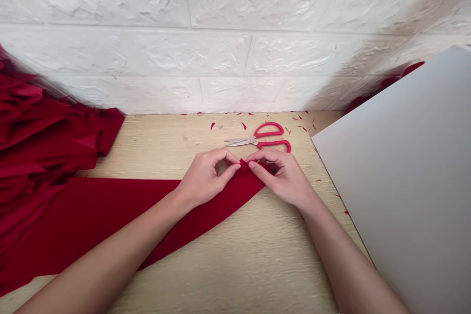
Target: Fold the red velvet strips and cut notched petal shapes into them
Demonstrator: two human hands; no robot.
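A long strip of red cloth [110,211] lies across the wooden table [235,260], running from the lower left to its end near the middle. My left hand [206,176] pinches that end with thumb and forefinger. My right hand [285,176] pinches the same end from the other side, fingertips almost touching the left hand's. Red-handled scissors [263,137] lie just behind my hands, blades pointing left, apart from both hands.
A heap of folded red cloth [40,132] fills the left side. A large grey board [408,176] covers the right of the table. Small red scraps [300,122] dot the back edge by the white brick wall [228,34].
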